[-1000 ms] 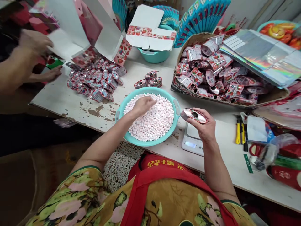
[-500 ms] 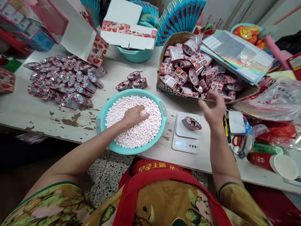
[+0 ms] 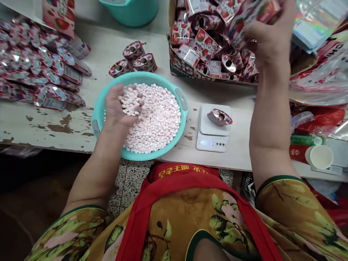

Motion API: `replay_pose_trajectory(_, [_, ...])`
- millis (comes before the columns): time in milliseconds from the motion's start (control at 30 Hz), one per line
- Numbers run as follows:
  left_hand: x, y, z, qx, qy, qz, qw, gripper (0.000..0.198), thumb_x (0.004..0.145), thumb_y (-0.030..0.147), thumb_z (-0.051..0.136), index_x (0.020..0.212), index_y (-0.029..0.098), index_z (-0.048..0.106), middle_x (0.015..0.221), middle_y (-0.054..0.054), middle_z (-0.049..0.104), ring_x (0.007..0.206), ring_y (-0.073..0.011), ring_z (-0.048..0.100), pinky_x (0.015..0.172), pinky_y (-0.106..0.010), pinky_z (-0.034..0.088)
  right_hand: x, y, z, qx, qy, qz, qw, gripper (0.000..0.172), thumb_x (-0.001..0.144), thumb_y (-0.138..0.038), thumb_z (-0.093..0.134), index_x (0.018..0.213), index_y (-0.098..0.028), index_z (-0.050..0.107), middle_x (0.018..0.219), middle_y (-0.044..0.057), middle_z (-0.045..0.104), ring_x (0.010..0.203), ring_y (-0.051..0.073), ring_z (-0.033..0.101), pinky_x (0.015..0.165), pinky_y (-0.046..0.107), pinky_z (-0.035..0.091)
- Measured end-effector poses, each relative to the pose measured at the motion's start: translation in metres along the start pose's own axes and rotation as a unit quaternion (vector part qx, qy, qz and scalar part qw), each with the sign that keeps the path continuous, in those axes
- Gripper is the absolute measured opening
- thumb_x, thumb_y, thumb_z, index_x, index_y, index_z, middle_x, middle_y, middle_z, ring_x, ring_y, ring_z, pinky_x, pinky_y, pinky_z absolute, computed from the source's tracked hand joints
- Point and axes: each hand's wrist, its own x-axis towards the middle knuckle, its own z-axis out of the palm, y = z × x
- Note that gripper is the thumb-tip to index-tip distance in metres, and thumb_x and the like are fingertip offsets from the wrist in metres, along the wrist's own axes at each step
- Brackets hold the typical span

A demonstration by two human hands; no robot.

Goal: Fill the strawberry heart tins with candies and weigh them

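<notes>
My left hand [image 3: 115, 107] is cupped palm up above the left side of the teal basin [image 3: 102, 98], with a handful of small pale pink candies [image 3: 130, 103] in it. More of these candies fill the basin. Over the cardboard box [image 3: 212, 76] of strawberry-printed pouches, my right hand [image 3: 269, 41] grips one strawberry pouch [image 3: 251, 21], blurred by motion. Another pouch [image 3: 219, 117] lies on the white kitchen scale [image 3: 213, 130], its round spout opening facing up toward me. Three pouches [image 3: 137, 58] stand together behind the basin.
Many pouches [image 3: 40, 69] lie in rows at the left. A second teal tub [image 3: 130, 12] stands at the back. Shiny holographic sheets [image 3: 318, 25] rest on the box's right side. A red paper cup [image 3: 301, 154] lies at the right, near the table's front edge.
My left hand has risen out of the candies with a handful. The right hand has reached farther into the pouch box and taken hold of a pouch. The view has tilted down.
</notes>
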Motion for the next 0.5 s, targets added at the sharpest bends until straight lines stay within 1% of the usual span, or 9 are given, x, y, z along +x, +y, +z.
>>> replay_pose_trajectory(67, [0.003, 0.001, -0.006, -0.044, -0.002, 0.009, 0.999, 0.040, 0.100, 0.060, 0.051, 0.089, 0.022, 0.057, 0.073, -0.004, 0.064, 0.064, -0.0152, 0.058, 0.045, -0.022, 0.035, -0.037, -0.028, -0.002, 0.050, -0.014, -0.018, 0.998, 0.054, 0.073, -0.030, 0.078, 0.121, -0.021, 0.056, 0.108, -0.009, 0.077, 0.096, 0.012, 0.076, 0.072, 0.016, 0.051])
replay_pose_trajectory(100, [0.005, 0.000, -0.008, -0.049, -0.008, 0.012, 0.999, 0.043, 0.100, 0.062, 0.051, 0.086, 0.022, 0.054, 0.071, -0.004, 0.062, 0.064, -0.0144, 0.057, 0.046, -0.022, 0.036, -0.058, -0.039, 0.003, 0.059, -0.024, -0.014, 0.998, 0.055, 0.069, -0.034, 0.084, 0.118, -0.022, 0.063, 0.105, -0.010, 0.078, 0.098, 0.015, 0.077, 0.076, 0.019, 0.056])
replay_pose_trajectory(133, [0.006, -0.001, -0.010, -0.049, -0.017, 0.013, 0.999, 0.044, 0.100, 0.063, 0.052, 0.083, 0.022, 0.052, 0.069, -0.003, 0.060, 0.061, -0.0128, 0.055, 0.046, -0.021, 0.035, -0.079, -0.048, 0.013, 0.076, -0.039, 0.002, 0.996, 0.052, 0.062, -0.036, 0.091, 0.107, -0.022, 0.069, 0.100, -0.007, 0.079, 0.097, 0.018, 0.078, 0.079, 0.024, 0.061])
replay_pose_trajectory(200, [0.005, -0.002, -0.009, -0.067, -0.038, 0.018, 0.997, 0.045, 0.101, 0.061, 0.053, 0.080, 0.021, 0.049, 0.067, -0.001, 0.058, 0.058, -0.0105, 0.050, 0.045, -0.019, 0.033, -0.118, -0.057, 0.038, 0.115, -0.060, 0.041, 0.991, 0.055, 0.054, -0.041, 0.099, 0.099, -0.024, 0.072, 0.102, 0.000, 0.079, 0.097, 0.021, 0.078, 0.088, 0.034, 0.065])
replay_pose_trajectory(267, [0.001, -0.003, -0.005, -0.126, -0.021, 0.020, 0.992, 0.043, 0.105, 0.058, 0.046, 0.081, 0.022, 0.052, 0.069, -0.002, 0.061, 0.059, -0.0110, 0.052, 0.044, -0.018, 0.035, -0.149, -0.058, 0.067, 0.151, -0.079, 0.080, 0.982, 0.064, 0.053, -0.046, 0.099, 0.105, -0.025, 0.069, 0.106, 0.002, 0.078, 0.101, 0.022, 0.077, 0.093, 0.039, 0.065])
replay_pose_trajectory(333, [-0.005, -0.001, 0.003, -0.186, 0.013, -0.013, 0.982, 0.043, 0.107, 0.054, 0.041, 0.083, 0.022, 0.055, 0.071, -0.003, 0.064, 0.060, -0.0117, 0.056, 0.043, -0.018, 0.038, -0.171, -0.056, 0.094, 0.176, -0.113, 0.120, 0.971, 0.071, 0.056, -0.052, 0.096, 0.115, -0.025, 0.065, 0.112, 0.002, 0.076, 0.106, 0.023, 0.075, 0.092, 0.042, 0.064])
replay_pose_trajectory(400, [-0.013, 0.002, 0.011, -0.216, 0.019, -0.048, 0.975, 0.041, 0.106, 0.052, 0.045, 0.082, 0.021, 0.056, 0.068, -0.003, 0.062, 0.054, -0.0108, 0.056, 0.041, -0.018, 0.038, -0.184, -0.054, 0.116, 0.194, -0.154, 0.161, 0.955, 0.071, 0.061, -0.054, 0.093, 0.119, -0.025, 0.064, 0.115, 0.004, 0.076, 0.107, 0.025, 0.074, 0.088, 0.044, 0.064])
replay_pose_trajectory(433, [-0.017, 0.006, 0.014, -0.219, 0.010, -0.052, 0.974, 0.039, 0.104, 0.052, 0.050, 0.082, 0.020, 0.055, 0.065, -0.001, 0.060, 0.050, -0.0099, 0.053, 0.039, -0.018, 0.036, -0.188, -0.054, 0.126, 0.199, -0.172, 0.177, 0.948, 0.068, 0.062, -0.052, 0.092, 0.118, -0.025, 0.064, 0.114, 0.005, 0.076, 0.105, 0.025, 0.074, 0.087, 0.044, 0.064])
replay_pose_trajectory(500, [-0.027, 0.014, 0.021, -0.220, -0.011, -0.018, 0.975, 0.036, 0.099, 0.052, 0.059, 0.082, 0.020, 0.055, 0.059, 0.002, 0.054, 0.045, -0.0086, 0.048, 0.037, -0.018, 0.033, -0.192, -0.055, 0.143, 0.187, -0.202, 0.190, 0.942, 0.061, 0.063, -0.043, 0.090, 0.115, -0.023, 0.065, 0.108, 0.005, 0.076, 0.098, 0.024, 0.074, 0.086, 0.042, 0.063])
